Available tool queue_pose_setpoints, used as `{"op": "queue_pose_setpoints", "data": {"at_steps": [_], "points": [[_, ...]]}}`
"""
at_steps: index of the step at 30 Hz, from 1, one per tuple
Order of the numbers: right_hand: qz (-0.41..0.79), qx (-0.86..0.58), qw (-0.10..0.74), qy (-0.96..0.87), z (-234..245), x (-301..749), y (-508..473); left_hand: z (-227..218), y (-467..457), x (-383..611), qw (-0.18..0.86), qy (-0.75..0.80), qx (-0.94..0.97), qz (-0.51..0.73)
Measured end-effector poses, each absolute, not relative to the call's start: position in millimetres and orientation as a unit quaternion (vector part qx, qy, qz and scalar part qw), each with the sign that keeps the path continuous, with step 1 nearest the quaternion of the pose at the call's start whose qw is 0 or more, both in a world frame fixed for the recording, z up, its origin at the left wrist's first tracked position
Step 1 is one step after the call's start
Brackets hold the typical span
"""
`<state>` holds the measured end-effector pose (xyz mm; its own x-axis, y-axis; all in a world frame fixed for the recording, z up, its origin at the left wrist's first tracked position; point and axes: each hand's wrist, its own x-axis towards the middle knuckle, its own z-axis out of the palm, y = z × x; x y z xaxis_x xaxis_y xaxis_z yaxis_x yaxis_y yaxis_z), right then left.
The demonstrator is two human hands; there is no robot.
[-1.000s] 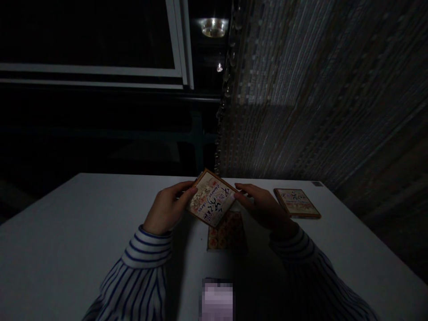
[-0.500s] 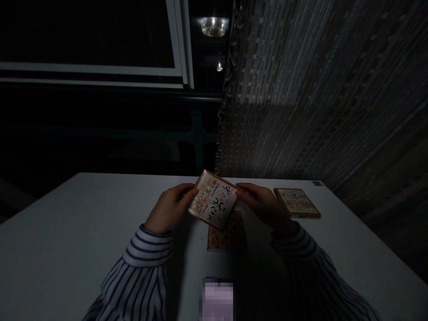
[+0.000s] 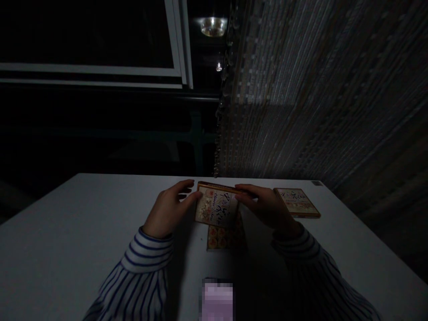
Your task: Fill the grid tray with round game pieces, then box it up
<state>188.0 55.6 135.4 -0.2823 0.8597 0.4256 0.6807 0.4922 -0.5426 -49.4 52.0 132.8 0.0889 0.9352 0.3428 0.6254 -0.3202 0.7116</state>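
Observation:
My right hand [image 3: 262, 203] is closed on the right edge of a Chinese chess box lid [image 3: 216, 207], printed with dark lettering and edged in orange-brown. At the lid's left edge, my left hand [image 3: 169, 207] has its fingers apart, with the thumb tip at or against the edge. The lid is tilted, its printed face towards me. Below and partly behind it, a box tray [image 3: 222, 240] with several round chess pieces rests on the white table; the lid hides its far part.
A second Chinese chess box [image 3: 297, 203] lies on the table [image 3: 67, 249] at the right. A bead curtain [image 3: 267, 111] hangs beyond the far right edge. A blurred pale purple patch [image 3: 218, 301] is at the near edge. The scene is dim.
The lid has turned from a slanted position to nearly level, its upper edge now facing up. My left fingers have loosened and spread from it, while my right hand keeps hold.

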Motion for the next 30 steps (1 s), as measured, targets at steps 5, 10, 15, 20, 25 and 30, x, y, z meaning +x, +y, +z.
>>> {"op": "queue_pose_setpoints", "data": {"at_steps": [5,10,15,20,25,30], "points": [[0.12,-0.455,0.345,-0.812,135.6,185.8,54.4,139.3,48.1,-44.3,0.131,0.52,0.744,0.399],[0.101,-0.434,0.342,-0.827,137.4,185.1,53.3,140.8,48.0,-40.4,0.098,0.474,0.792,0.372],[0.098,-0.407,0.346,-0.839,139.7,183.7,51.5,141.6,47.0,-38.5,0.104,0.465,0.812,0.337],[0.101,-0.374,0.361,-0.848,140.4,180.7,48.9,139.1,47.3,-38.9,0.113,0.46,0.825,0.308],[0.095,-0.372,0.367,-0.847,141.5,178.1,46.7,139.0,47.6,-39.2,0.144,0.451,0.827,0.302],[0.07,-0.407,0.394,-0.821,140.0,178.2,48.9,140.5,48.1,-39.5,0.164,0.447,0.822,0.313]]}}
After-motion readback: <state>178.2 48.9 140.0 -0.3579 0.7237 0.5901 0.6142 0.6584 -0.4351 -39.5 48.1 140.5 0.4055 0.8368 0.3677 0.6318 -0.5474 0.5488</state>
